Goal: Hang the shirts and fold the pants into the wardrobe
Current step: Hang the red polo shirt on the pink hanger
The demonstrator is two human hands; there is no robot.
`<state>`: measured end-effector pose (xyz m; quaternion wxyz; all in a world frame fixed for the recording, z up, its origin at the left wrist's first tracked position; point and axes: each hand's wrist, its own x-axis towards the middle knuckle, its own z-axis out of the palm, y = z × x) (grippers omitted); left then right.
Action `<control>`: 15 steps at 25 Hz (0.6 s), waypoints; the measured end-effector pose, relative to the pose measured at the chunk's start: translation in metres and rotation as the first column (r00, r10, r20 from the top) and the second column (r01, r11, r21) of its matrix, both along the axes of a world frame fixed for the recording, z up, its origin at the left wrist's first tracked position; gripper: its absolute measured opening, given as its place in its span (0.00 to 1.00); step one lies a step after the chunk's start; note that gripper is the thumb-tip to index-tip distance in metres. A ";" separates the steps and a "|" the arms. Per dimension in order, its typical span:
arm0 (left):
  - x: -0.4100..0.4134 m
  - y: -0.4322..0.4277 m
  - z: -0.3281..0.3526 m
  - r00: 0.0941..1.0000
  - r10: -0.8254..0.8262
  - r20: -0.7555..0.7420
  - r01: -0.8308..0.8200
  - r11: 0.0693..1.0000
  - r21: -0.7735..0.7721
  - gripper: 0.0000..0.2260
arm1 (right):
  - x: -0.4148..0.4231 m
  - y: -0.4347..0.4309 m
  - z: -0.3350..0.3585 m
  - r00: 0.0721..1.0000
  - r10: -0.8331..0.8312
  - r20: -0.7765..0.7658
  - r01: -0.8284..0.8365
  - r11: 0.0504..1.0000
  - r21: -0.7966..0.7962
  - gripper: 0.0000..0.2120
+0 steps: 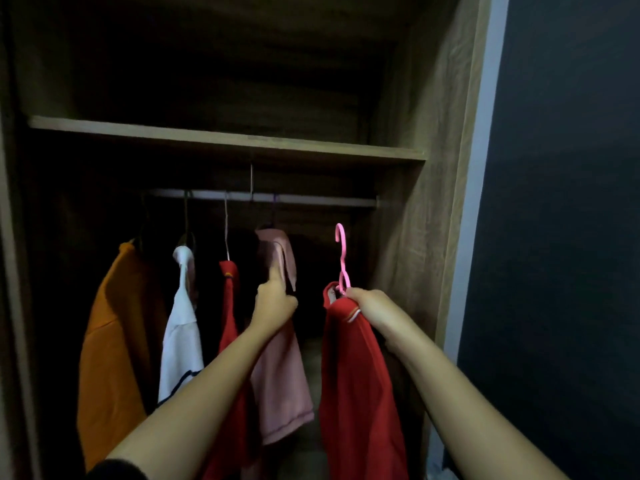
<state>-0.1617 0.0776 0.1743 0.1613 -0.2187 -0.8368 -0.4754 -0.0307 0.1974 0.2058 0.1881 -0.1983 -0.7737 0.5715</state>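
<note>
While my right hand grips a pink hanger holding the red shirt at five o'clock, my left hand curls against a pink shirt. I cannot tell if it pinches.

Above the right hand the rail lies bare, between the pink shirt and the wardrobe wall. Left of the left hand, hung shirts crowd it; a shelf caps it.

Home bedroom, wooden wardrobe, hanging rail, hung shirts
</note>
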 end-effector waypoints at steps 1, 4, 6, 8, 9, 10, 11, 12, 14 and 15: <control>0.000 -0.001 0.000 1.000 -0.019 -0.018 0.018 0.999 -0.036 0.40 | -0.015 0.004 0.002 1.000 -0.009 0.001 0.008 0.999 0.043 0.13; -0.003 -0.005 0.000 0.998 -0.013 -0.069 0.007 0.997 -0.077 0.38 | -0.049 0.006 0.006 0.996 -0.044 0.072 0.031 0.983 0.183 0.12; -0.006 -0.006 0.001 0.997 -0.006 -0.082 -0.002 0.995 -0.097 0.37 | -0.060 0.005 0.014 0.984 -0.113 0.134 0.060 0.936 0.348 0.16; -0.008 -0.006 0.001 0.995 -0.020 -0.101 0.009 0.994 -0.112 0.37 | -0.067 0.006 0.031 0.967 -0.235 0.095 0.152 0.840 0.521 0.19; -0.009 -0.006 0.000 0.993 -0.032 -0.115 0.020 0.994 -0.105 0.37 | -0.071 0.008 0.042 0.959 -0.279 0.057 0.197 0.794 0.575 0.19; -0.010 -0.005 -0.002 0.991 -0.041 -0.124 0.030 0.995 -0.091 0.37 | -0.075 0.009 0.055 0.950 -0.311 0.025 0.234 0.764 0.602 0.18; -0.012 -0.005 -0.002 0.991 -0.045 -0.125 0.035 0.996 -0.081 0.36 | -0.083 0.012 0.067 0.943 -0.333 0.006 0.256 0.738 0.625 0.17; -0.013 -0.004 -0.002 0.992 -0.050 -0.119 0.041 0.996 -0.079 0.36 | -0.092 0.014 0.079 0.938 -0.348 0.001 0.267 0.722 0.638 0.16; -0.015 -0.004 -0.001 0.993 -0.062 -0.101 0.054 0.995 -0.079 0.35 | -0.112 0.017 0.096 0.938 -0.346 0.006 0.255 0.704 0.663 0.16; -0.016 -0.004 -0.001 0.993 -0.070 -0.095 0.062 0.995 -0.079 0.35 | -0.122 0.020 0.100 0.942 -0.336 0.021 0.236 0.703 0.670 0.16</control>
